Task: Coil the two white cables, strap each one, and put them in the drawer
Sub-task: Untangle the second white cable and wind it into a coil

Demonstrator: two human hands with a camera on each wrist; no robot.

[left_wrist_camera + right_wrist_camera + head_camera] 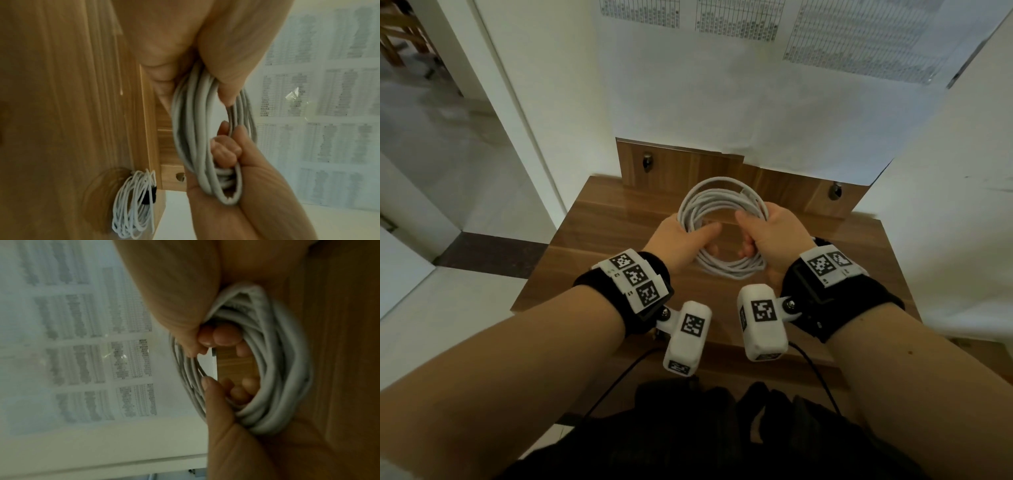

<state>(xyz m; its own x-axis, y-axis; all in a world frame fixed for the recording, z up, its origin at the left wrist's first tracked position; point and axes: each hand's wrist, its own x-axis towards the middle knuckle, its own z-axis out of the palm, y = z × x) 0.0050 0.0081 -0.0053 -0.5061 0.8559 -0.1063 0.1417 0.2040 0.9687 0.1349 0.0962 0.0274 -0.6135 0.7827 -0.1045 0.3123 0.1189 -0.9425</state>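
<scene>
While both hands are gripping it above a wooden table (592, 219), a thick white cable (722, 192) is hanging as a round coil of several loops, held roughly upright and clear of the tabletop. The left hand (681, 236) is curling its fingers around the coil's left side with the thumb pointing inward, and the right hand (774, 233) is closing around the coil's right side, fingertips (224, 335) showing through the ring's open centre. No strap is showing on this coil. A second, thinner white cable (133, 206) is lying on the table near its edge in the left wrist view, already bundled and cinched by one black strap (149, 196). That is making two cables, one strap and two hands in sight. Printed sheets (739, 17) are covering the wall behind, above a wooden panel (681, 164) carrying two metal knobs (647, 161).
</scene>
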